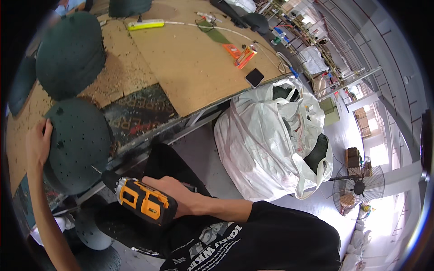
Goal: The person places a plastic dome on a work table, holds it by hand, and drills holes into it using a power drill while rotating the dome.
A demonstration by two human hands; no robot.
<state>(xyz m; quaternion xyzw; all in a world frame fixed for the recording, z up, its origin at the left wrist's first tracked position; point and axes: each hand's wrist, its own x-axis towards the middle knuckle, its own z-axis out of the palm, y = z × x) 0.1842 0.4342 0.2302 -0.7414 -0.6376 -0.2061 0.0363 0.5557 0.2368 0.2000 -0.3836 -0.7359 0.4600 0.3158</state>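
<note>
A dark green bowl-shaped piece (79,144) dotted with small holes rests, domed side toward me, at the table's near left edge. My left hand (38,142) grips its left rim, thumb and fingers bent against it. In my right hand (174,194) is a black and orange cordless drill (144,201), the fingers wrapped round its handle. The thin bit points left at the bowl's lower right side; whether the tip touches the surface I cannot tell. Beyond it stands a stack of similar bowls (70,54), with wood-like crumbs scattered beside it.
Cardboard (190,67) covers much of the table. On it lie a yellow-green tool (145,24), an orange can (245,56), a phone (254,77) and a white cable. A big white sack (253,140) stands right of the table, a fan (359,187) farther right. More bowls (92,230) sit below.
</note>
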